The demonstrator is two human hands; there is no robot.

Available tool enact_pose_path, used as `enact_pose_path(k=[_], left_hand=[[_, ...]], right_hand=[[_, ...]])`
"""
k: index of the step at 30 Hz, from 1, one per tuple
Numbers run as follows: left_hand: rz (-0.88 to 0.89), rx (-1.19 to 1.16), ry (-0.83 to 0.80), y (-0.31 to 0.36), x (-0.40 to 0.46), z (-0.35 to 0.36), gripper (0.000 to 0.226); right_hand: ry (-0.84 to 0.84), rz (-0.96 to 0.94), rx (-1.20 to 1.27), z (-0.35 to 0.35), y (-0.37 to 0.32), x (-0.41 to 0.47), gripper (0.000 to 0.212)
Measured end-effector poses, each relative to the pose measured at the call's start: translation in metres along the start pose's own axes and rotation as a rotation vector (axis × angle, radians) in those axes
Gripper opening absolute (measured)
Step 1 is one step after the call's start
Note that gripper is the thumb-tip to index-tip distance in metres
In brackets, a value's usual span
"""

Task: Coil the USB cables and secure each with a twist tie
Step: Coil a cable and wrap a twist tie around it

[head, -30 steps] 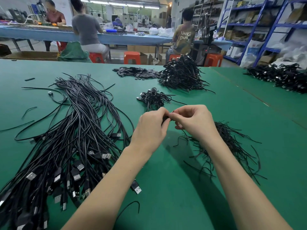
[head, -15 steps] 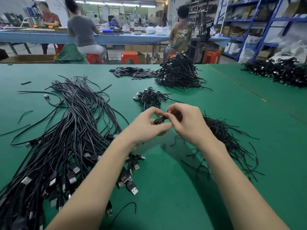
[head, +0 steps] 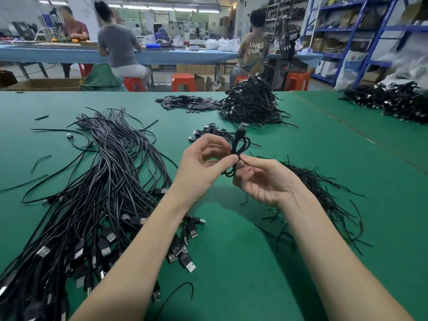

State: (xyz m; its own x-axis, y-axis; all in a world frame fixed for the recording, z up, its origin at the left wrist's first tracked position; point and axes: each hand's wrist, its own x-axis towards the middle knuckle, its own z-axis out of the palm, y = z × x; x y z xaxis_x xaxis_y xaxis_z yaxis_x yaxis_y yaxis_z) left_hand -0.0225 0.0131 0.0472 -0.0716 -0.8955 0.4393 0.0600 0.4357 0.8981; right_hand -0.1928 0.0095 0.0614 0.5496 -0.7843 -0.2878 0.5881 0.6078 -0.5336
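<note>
My left hand [head: 203, 165] pinches the coiled cable [head: 239, 144] above the table [head: 231, 262], plug up. My right hand [head: 266, 181] pinches it just below, fingers curled.

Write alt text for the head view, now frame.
Both hands, left hand and right hand, pinch a small coiled USB cable above a green table, its plug pointing up. Uncoiled cables lie left, loose twist ties right, finished coils behind.

Green table [head: 254, 262]; black cables [head: 97, 181]; silver plugs [head: 43, 251]; orange stools [head: 182, 81]; blue shelving [head: 368, 35].
</note>
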Motion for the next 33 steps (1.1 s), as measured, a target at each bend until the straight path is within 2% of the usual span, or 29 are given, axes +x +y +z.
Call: enact_pose_path(k=[1,3,5,7,9,13,15,17,19,20,21,22,23,25,27,28,30,33], left_hand=[[-0.056,-0.032,0.028,0.000,0.000,0.000,0.024],[-0.250,-0.187,0.097,-0.001,0.000,0.001,0.023],[-0.390,-0.332,0.119,-0.002,0.001,0.002,0.021],[-0.447,-0.424,0.121,-0.002,0.002,0.001,0.020],[-0.480,-0.487,0.104,0.000,0.002,-0.001,0.022],[-0.503,-0.452,0.062,-0.001,0.001,0.000,0.025],[-0.464,-0.456,0.048,-0.002,0.000,0.000,0.030],[-0.389,-0.435,0.049,-0.002,0.000,0.001,0.035],[-0.298,-0.377,0.044,-0.002,-0.001,0.002,0.036],[-0.270,-0.359,0.037,-0.002,-0.001,0.002,0.036],[-0.265,-0.360,0.030,-0.002,0.000,0.002,0.035],[-0.285,-0.377,0.027,-0.001,0.000,0.001,0.034],[-0.321,-0.397,0.032,-0.001,0.001,0.001,0.034],[-0.408,-0.433,0.087,-0.002,0.002,-0.001,0.034],[-0.478,-0.470,0.143,-0.004,0.002,-0.004,0.027],[-0.499,-0.486,0.148,-0.004,0.003,-0.004,0.023],[-0.511,-0.513,0.132,-0.004,0.003,-0.005,0.022],[-0.505,-0.485,0.105,-0.003,0.002,-0.005,0.030]], right_hand=[[0.049,-0.072,-0.174,0.001,0.000,0.000,0.013],[0.166,-0.341,-0.624,0.002,-0.003,0.003,0.008],[0.250,-0.648,-1.078,0.000,-0.005,0.001,0.019],[0.257,-0.902,-1.496,-0.003,-0.007,-0.001,0.026],[0.224,-1.012,-1.702,-0.005,-0.006,-0.002,0.023],[0.235,-1.116,-1.703,-0.004,-0.005,-0.003,0.003],[0.299,-1.052,-1.578,-0.002,-0.001,0.002,0.006],[0.330,-0.752,-1.115,0.004,0.002,0.006,0.011],[0.232,-0.299,-0.486,0.011,0.003,0.003,0.010],[0.172,-0.147,-0.254,0.011,0.004,0.001,0.008],[0.141,-0.076,-0.134,0.011,0.006,0.000,0.007],[0.133,-0.064,-0.127,0.011,0.006,0.000,0.007],[0.155,-0.111,-0.243,0.008,0.006,0.001,0.007],[0.252,-0.367,-0.728,0.005,0.005,0.002,0.009],[0.317,-0.686,-1.234,-0.001,0.003,0.001,0.027],[0.291,-0.812,-1.418,-0.004,0.001,0.000,0.034],[0.227,-0.966,-1.648,-0.008,-0.001,-0.001,0.035],[0.253,-1.122,-1.772,-0.008,0.000,0.000,0.015]])
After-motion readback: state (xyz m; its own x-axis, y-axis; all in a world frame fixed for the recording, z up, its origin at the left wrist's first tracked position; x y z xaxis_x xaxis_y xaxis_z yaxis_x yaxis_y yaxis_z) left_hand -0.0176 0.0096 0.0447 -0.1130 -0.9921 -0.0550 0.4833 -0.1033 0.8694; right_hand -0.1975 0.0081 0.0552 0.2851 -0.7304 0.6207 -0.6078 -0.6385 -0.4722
